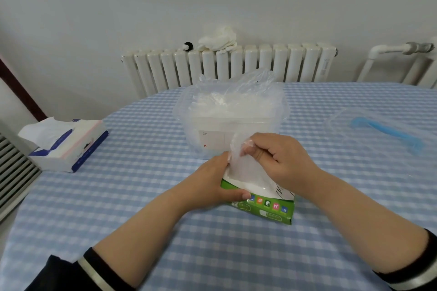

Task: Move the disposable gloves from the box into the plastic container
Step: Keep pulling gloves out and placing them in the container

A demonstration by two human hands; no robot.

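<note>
A green and white glove box (pixel 267 208) lies on the checked tablecloth near me. My left hand (pixel 212 182) grips its left side, thumb on the front face. My right hand (pixel 281 158) pinches a thin clear disposable glove (pixel 243 168) that rises out of the box's top opening. Just behind stands the clear plastic container (pixel 236 125), holding a heap of crumpled clear gloves (pixel 238 92) that stick up above its rim.
The container's clear lid (pixel 378 130) with a blue handle lies at the right of the table. A tissue pack (pixel 66 144) sits at the left edge. A white radiator (pixel 227 66) with a cloth on top stands behind the table.
</note>
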